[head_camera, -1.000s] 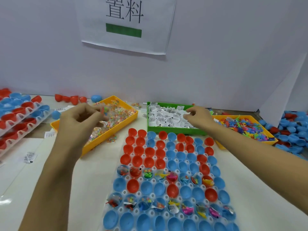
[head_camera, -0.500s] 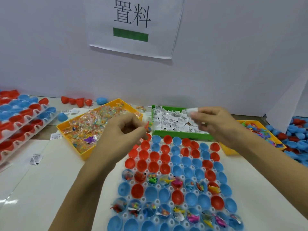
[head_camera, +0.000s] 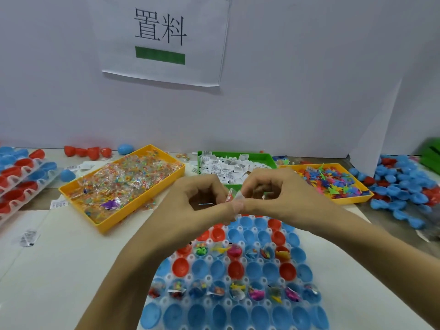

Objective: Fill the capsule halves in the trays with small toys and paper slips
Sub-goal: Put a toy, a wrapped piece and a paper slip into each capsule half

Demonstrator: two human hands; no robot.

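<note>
Spread across the near middle of the table: a clear moulded tray (head_camera: 234, 303) of round sockets, packed with glossy red and blue capsule halves (head_camera: 240, 270), two of its rows already holding small bright toys and crinkled slips. Beyond the tray to the left, an angled yellow bin (head_camera: 100, 223) heaped with shiny clear toy packets; straight beyond, a green bin (head_camera: 269, 159) of folded white paper slips; beyond to the right, a second yellow bin (head_camera: 352, 200) of spiky coloured plastic figures. Meeting above the tray's far edge: left hand (head_camera: 197, 206) curled, thumb and forefinger pinching a small reddish toy packet (head_camera: 229, 195); right hand (head_camera: 273, 194) curled likewise, fingertips pinching a white paper slip (head_camera: 239, 196) just beside that packet.
</note>
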